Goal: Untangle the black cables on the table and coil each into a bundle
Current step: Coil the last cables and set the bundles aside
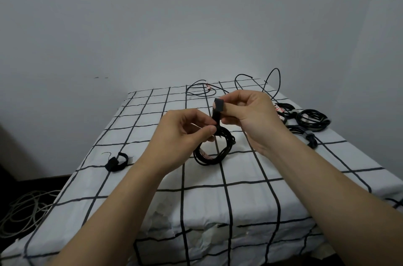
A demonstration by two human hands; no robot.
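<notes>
Bundles (301, 118) right, loose cables (200, 89) behind, spare strap (113, 165) left of held coil (210, 162).

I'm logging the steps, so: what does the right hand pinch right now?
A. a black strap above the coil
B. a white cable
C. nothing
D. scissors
A: the right hand pinches the black strap, which rises from the coiled cable that the left hand holds.

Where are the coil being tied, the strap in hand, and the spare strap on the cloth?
coil (207, 163): head view, lower arc of the loop.
strap in hand (218, 106): head view, its upper end.
spare strap (113, 165): head view, its folded middle.
</notes>
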